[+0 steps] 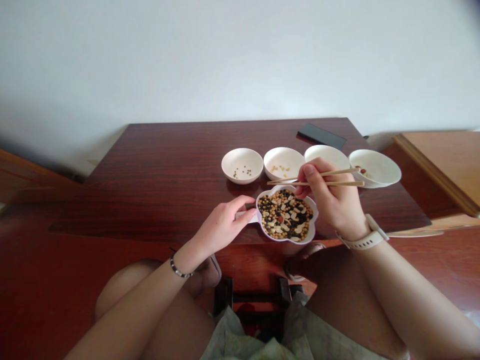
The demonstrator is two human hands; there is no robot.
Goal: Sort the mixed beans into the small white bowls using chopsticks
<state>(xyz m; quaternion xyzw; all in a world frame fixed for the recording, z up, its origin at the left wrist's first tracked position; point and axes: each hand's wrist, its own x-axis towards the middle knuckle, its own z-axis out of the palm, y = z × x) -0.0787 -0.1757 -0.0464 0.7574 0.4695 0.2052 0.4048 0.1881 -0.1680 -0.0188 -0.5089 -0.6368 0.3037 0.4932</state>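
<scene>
My left hand (225, 223) is closed on the short handle of a white flower-shaped bowl (314, 227) at the table's near edge. Mixed beans, seeds and pale peanuts (285, 215) fill that bowl, with one reddish nut among them. Above its right side, my right hand (333, 200) grips a pair of wooden chopsticks (343, 183), whose tips point left over the bowl's far rim. Whether anything sits between the tips, I cannot make out. Just behind stand a white bowl (228, 167) with small dark beans and another white bowl (272, 156) with pale yellowish pieces.
Further right in the row are a third white bowl (326, 152), partly hidden by my right hand, and a fourth (386, 172) holding a few reddish and pale pieces. A dark phone (322, 135) lies behind them on the brown table (168, 170). Wooden furniture (446, 160) stands at the right.
</scene>
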